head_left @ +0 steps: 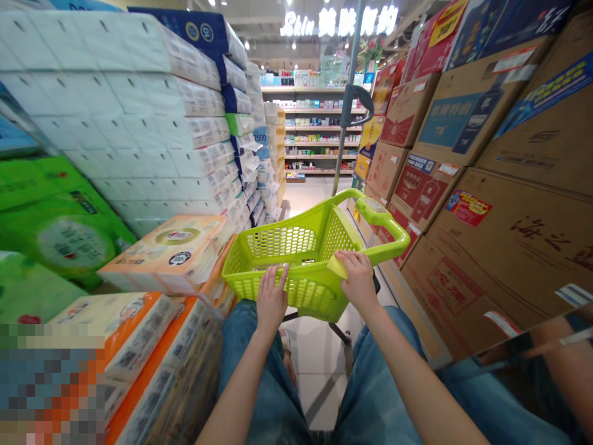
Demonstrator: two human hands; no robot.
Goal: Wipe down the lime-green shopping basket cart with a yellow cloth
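Observation:
A lime-green shopping cart (319,296) with perforated plastic sides stands crosswise before my knees, its looped handle toward the right. My left hand (272,295) rests against the cart's near rim, fingers stretched out and holding nothing. Near the handle end of that same rim, my right hand (357,278) is closed on a small yellow cloth (337,267), pressing it to the plastic. Part of the cloth is covered by my fingers, so a sponge cannot be ruled out. A few small holes let the basket's inside show.
Stacked white tissue packs (115,111) rise on the left, with orange tissue packs (171,247) close to the cart. Cardboard cartons (509,247) line the right side. A grey pole (348,80) stands behind the handle. Stocked shelves (319,127) are at the back.

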